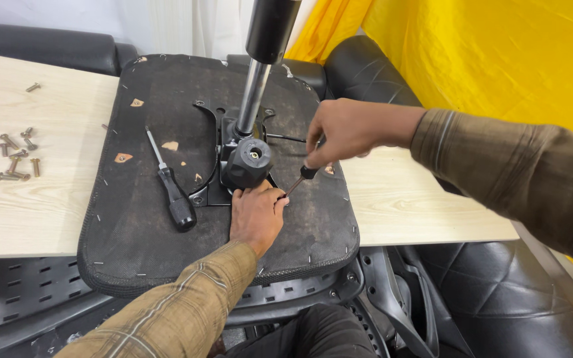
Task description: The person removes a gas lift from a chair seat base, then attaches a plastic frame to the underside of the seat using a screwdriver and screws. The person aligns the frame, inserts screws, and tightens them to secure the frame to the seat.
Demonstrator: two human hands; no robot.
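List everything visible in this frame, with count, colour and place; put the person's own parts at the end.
Seat base: one, black, lying underside up across the table.
Metal mechanism plate: one, black, at the seat's middle.
Gas cylinder: one, silver with black top, standing up from the plate.
Knob: one, black, at the plate's front.
Spare screwdriver: one, black handle, lying on the seat, left of the plate.
Bolts: about a dozen, brassy, scattered on the table's left.
Table: one, pale wood.
Cloth: yellow, upper right.
Sofa: black, behind and right.
Left hand: resting on the seat below the knob.
Right hand: gripping a screwdriver, tip beside the plate.
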